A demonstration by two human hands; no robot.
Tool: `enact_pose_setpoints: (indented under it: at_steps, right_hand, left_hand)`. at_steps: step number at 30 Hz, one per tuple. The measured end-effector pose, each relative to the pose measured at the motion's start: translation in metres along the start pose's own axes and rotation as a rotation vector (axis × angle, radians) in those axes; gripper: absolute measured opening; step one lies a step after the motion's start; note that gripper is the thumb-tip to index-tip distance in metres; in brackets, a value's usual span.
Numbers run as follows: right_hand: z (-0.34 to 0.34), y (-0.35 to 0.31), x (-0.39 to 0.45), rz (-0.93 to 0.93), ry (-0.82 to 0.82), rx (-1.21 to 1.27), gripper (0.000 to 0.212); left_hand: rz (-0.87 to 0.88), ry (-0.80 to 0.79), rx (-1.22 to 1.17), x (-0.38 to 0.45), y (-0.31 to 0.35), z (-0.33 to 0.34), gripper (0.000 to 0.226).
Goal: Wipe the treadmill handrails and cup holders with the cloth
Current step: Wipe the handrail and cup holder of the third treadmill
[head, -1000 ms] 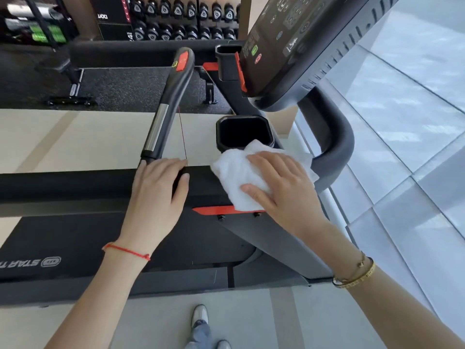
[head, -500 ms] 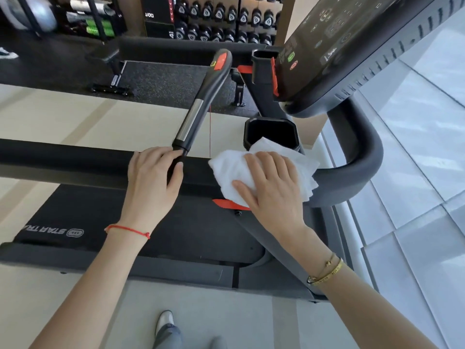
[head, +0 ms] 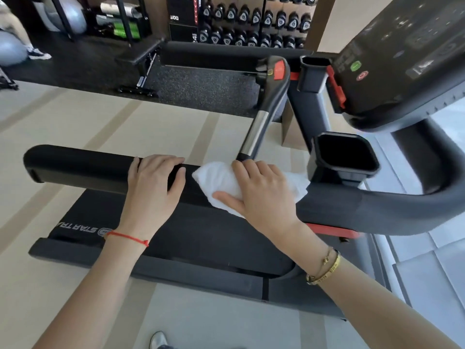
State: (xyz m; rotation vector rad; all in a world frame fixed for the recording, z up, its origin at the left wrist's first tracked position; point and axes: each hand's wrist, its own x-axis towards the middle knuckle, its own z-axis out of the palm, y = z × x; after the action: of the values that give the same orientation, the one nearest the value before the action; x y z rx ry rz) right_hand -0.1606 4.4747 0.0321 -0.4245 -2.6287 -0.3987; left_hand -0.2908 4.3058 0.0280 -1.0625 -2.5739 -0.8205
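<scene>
A black treadmill handrail [head: 80, 166] runs left to right across the middle. My left hand [head: 154, 187] rests on it, fingers curled over its top. Just to the right, my right hand [head: 264, 195] presses a white cloth [head: 216, 180] flat onto the same rail, at the foot of a slanted grip bar [head: 261, 122] with a silver section. The near cup holder [head: 344, 154], black and square, stands right of the cloth. A second cup holder [head: 314, 71] sits farther back beside the console [head: 407, 59].
The grey curved front bar [head: 407, 207] bends right under the console. The treadmill belt [head: 201, 238] lies below the rail. A weight bench [head: 141, 59] and a dumbbell rack [head: 254, 23] stand behind, exercise balls [head: 12, 49] at far left. My shoe [head: 158, 340] shows at the bottom.
My right hand has slid the cloth left along the handrail, away from the near cup holder. My left hand has shifted left too. The view has turned left, showing the rail's end.
</scene>
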Motion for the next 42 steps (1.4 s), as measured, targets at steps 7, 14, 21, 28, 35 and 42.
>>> enact_pose_setpoints:
  at_steps: [7,14,21,28,35,42]
  right_hand:
    - [0.017,-0.086,0.046,-0.025,0.023,-0.006,0.073]
    - [0.027,-0.163,0.09,-0.027,0.052,-0.018,0.072]
    - [0.033,-0.231,0.129,-0.024,0.049,-0.027,0.069]
    - [0.037,-0.278,0.156,-0.017,0.019,0.02,0.068]
    - [0.039,-0.294,0.169,-0.047,-0.014,0.085,0.065]
    - [0.038,-0.321,0.199,-0.17,-0.142,0.249,0.059]
  left_hand:
    - [-0.004,-0.005,0.026,0.014,-0.087,-0.028,0.025]
    - [0.004,0.0,-0.001,0.024,-0.161,-0.057,0.025]
    - [-0.021,0.037,-0.026,0.031,-0.225,-0.08,0.027]
    - [-0.092,0.055,-0.065,0.035,-0.268,-0.096,0.028]
    - [-0.216,0.025,-0.056,0.026,-0.292,-0.112,0.03]
    - [-0.345,0.097,-0.021,0.002,-0.306,-0.131,0.028]
